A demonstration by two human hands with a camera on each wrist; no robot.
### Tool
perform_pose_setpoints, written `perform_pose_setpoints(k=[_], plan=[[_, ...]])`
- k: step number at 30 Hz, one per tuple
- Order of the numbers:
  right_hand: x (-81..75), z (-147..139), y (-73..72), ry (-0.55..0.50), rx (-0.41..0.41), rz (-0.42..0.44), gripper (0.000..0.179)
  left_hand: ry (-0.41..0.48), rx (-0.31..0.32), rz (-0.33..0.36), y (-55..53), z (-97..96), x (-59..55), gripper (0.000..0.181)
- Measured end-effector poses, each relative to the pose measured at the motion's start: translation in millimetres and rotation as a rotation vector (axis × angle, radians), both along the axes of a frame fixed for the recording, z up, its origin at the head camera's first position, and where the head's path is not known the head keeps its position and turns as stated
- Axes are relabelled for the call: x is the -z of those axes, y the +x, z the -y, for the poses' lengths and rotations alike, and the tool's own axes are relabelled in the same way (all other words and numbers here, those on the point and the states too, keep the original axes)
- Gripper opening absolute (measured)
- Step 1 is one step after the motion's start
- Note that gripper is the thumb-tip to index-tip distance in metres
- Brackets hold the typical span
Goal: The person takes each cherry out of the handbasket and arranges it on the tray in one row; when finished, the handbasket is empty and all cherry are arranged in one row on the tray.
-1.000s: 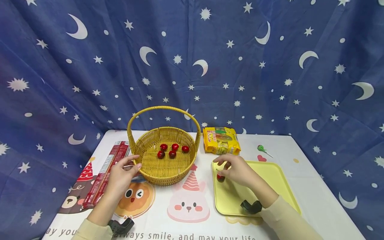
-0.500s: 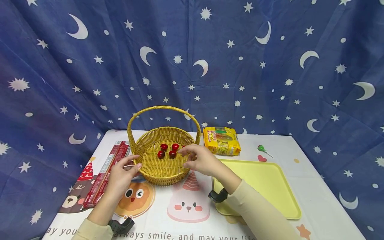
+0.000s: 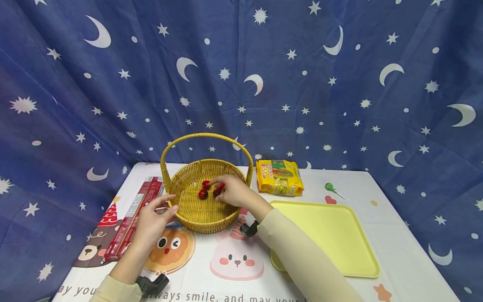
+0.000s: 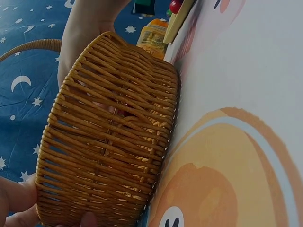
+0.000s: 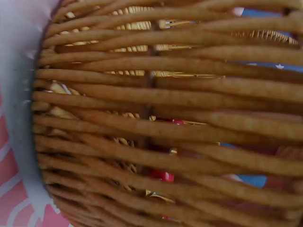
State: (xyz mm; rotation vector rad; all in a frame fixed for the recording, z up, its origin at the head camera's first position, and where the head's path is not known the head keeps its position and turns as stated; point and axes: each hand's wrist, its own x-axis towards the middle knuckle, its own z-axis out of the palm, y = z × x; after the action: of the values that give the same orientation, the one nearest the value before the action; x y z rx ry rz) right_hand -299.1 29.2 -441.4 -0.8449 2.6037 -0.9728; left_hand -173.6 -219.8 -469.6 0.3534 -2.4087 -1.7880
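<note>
The left hand [image 3: 150, 220] held the left rim of the basket [image 3: 206, 227] in its fingers, and inside this basket the red cherries [image 3: 203, 194] lay left of, and partly hidden by, the nearer right hand [image 3: 235, 191], whose fingers clamped I could not tell what.

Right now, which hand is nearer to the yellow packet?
Right. The right hand reaches into the basket, to the left of the yellow packet; the left hand is farther off, holding the basket's left rim.
</note>
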Motion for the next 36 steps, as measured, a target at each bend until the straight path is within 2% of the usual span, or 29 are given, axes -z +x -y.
perform_pose_setpoints(k=[5,13,17,21,25,28,36], plan=[[2.0,5,-6.9,0.073,0.049,0.007,0.053,-0.003,0.005,0.004,-1.0,-0.1,-0.3,0.044],[3.4,14,-7.5,0.205,0.043,0.009,0.047,-0.008,0.009,0.005,-1.7,0.3,0.5,0.044],[5.1,18,-5.4,0.275,0.007,-0.016,0.032,0.007,0.013,-0.004,-2.4,-0.5,1.5,0.044],[5.7,19,-4.6,0.292,-0.048,-0.038,0.021,0.022,0.012,-0.010,-3.2,-0.7,2.0,0.044],[5.7,19,-3.6,0.239,-0.070,-0.042,0.020,0.028,0.013,0.001,-3.9,0.5,3.4,0.045],[2.2,17,0.1,0.162,-0.062,-0.040,0.021,0.025,0.012,0.016,-4.5,1.7,4.8,0.046],[-25.7,-10,28.7,-0.023,-0.088,-0.067,0.025,0.017,0.009,0.027,-3.3,2.8,5.5,0.046]])
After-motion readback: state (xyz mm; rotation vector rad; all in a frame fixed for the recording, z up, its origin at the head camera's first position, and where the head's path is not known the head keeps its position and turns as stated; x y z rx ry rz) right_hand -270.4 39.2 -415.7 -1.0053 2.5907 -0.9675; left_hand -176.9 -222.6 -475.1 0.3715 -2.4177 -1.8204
